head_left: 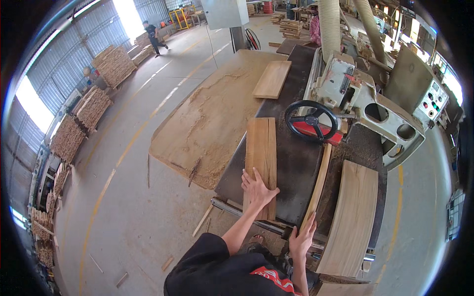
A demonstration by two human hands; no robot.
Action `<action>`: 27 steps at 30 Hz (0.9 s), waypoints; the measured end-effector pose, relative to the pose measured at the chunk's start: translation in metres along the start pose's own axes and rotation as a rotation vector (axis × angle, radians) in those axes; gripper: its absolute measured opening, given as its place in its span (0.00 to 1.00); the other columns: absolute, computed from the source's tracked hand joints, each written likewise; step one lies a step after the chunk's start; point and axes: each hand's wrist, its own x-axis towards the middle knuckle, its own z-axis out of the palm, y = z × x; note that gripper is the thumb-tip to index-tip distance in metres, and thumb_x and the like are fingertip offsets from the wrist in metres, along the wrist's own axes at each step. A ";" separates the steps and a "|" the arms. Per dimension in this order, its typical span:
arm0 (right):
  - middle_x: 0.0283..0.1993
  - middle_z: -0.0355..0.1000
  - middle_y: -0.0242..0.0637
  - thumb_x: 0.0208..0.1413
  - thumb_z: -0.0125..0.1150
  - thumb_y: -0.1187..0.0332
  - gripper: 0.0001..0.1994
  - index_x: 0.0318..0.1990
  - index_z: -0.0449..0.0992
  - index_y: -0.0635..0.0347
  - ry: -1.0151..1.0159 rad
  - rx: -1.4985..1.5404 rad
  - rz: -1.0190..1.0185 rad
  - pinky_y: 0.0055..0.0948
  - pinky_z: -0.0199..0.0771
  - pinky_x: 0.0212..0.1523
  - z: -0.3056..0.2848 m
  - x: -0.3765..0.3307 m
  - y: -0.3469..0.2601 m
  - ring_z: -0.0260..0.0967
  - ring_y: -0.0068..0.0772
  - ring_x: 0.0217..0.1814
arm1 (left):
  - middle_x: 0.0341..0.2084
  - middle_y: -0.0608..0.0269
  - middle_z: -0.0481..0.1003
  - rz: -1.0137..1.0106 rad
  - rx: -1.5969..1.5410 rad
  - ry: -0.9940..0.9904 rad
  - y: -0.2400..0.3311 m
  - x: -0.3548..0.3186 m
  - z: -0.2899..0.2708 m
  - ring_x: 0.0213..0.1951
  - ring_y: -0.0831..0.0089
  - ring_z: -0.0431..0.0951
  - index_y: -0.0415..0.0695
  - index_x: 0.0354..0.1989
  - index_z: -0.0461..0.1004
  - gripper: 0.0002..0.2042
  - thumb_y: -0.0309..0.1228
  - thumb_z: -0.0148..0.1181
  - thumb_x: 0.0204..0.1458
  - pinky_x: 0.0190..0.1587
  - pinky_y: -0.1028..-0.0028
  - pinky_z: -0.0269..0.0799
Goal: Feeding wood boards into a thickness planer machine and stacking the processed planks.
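My left hand point(259, 191) lies with spread fingers on a flat wooden board point(261, 143), which rests on the left side of a dark machine table point(296, 163). A narrow wooden strip point(320, 182) stretches away beside the machine's guide. My right hand point(301, 241) has its near end between thumb and fingers. A black handwheel point(311, 121) stands just beyond the strip's far end, above a red part point(316, 132). To the right of the strip lies a long, wide plank point(351, 217), its near end toward my body.
Another short board point(272, 79) lies farther up the table. A sawdust-covered sheet point(207, 118) adjoins the table's left side. The machine body point(370, 103) and its button panel point(432, 102) rise at right. Stacked timber point(69, 138) lines the left wall; a person point(153, 37) walks far off.
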 end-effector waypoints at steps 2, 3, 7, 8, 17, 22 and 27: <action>0.73 0.51 0.72 0.58 0.62 0.74 0.47 0.81 0.40 0.54 0.011 0.040 0.011 0.56 0.68 0.65 -0.001 -0.001 -0.001 0.56 0.76 0.72 | 0.72 0.21 0.44 -0.004 0.028 -0.034 -0.008 -0.018 -0.008 0.72 0.28 0.48 0.31 0.75 0.50 0.62 0.55 0.78 0.35 0.70 0.39 0.49; 0.73 0.51 0.72 0.58 0.62 0.74 0.47 0.81 0.40 0.54 0.004 0.035 0.007 0.56 0.68 0.65 -0.002 -0.001 -0.001 0.56 0.76 0.72 | 0.72 0.21 0.44 0.052 0.043 -0.057 -0.014 -0.029 -0.013 0.72 0.28 0.48 0.32 0.75 0.50 0.62 0.55 0.78 0.35 0.69 0.39 0.50; 0.73 0.52 0.71 0.57 0.63 0.75 0.48 0.81 0.39 0.53 0.007 0.017 0.012 0.56 0.67 0.66 -0.002 0.000 -0.004 0.56 0.76 0.72 | 0.72 0.19 0.43 0.207 0.104 -0.088 -0.034 -0.057 -0.024 0.71 0.27 0.49 0.33 0.75 0.50 0.61 0.54 0.77 0.35 0.67 0.40 0.53; 0.73 0.52 0.70 0.57 0.63 0.76 0.48 0.81 0.39 0.53 0.022 0.031 0.034 0.57 0.67 0.67 -0.002 0.000 -0.004 0.55 0.76 0.73 | 0.72 0.19 0.43 0.245 0.118 -0.172 -0.039 -0.061 -0.026 0.71 0.26 0.50 0.33 0.75 0.50 0.62 0.54 0.77 0.34 0.67 0.40 0.54; 0.76 0.51 0.65 0.58 0.63 0.72 0.45 0.80 0.42 0.57 0.002 -0.050 -0.059 0.54 0.67 0.68 0.005 0.002 0.007 0.53 0.73 0.74 | 0.63 0.31 0.62 0.309 -0.317 0.120 -0.059 -0.032 -0.018 0.62 0.36 0.66 0.37 0.60 0.72 0.35 0.49 0.72 0.51 0.64 0.48 0.62; 0.75 0.52 0.65 0.58 0.62 0.75 0.46 0.80 0.39 0.59 -0.026 -0.067 0.051 0.54 0.63 0.70 0.005 0.003 0.000 0.54 0.71 0.74 | 0.54 0.43 0.72 0.406 -0.275 0.288 -0.077 0.129 0.018 0.54 0.45 0.72 0.40 0.54 0.75 0.23 0.40 0.69 0.55 0.58 0.48 0.67; 0.73 0.53 0.69 0.58 0.61 0.73 0.46 0.80 0.40 0.60 -0.053 -0.132 0.030 0.56 0.62 0.70 0.006 0.008 -0.009 0.54 0.74 0.73 | 0.71 0.44 0.59 0.363 0.042 0.054 -0.047 0.273 0.037 0.72 0.47 0.59 0.42 0.70 0.63 0.37 0.47 0.68 0.56 0.70 0.49 0.59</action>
